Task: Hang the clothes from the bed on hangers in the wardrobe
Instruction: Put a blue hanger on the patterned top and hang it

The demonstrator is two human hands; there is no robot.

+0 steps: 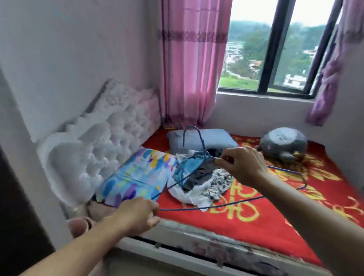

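Note:
A thin blue wire hanger (232, 203) is stretched above the bed between both hands. My left hand (139, 215) grips its lower left corner near the bed's front edge. My right hand (242, 165) pinches the wire by the neck, just under the hook (190, 134). Below the hanger lies a pile of clothes (203, 182) on the red blanket (281, 220): blue, grey, white and black-and-white patterned pieces. The wardrobe is out of view.
A colourful pillow (137, 173) and a blue pillow (201, 138) lie by the white tufted headboard (97, 143). A grey plush toy (284, 146) sits at the far side under the window (274, 45). Pink curtains (190, 46) hang behind.

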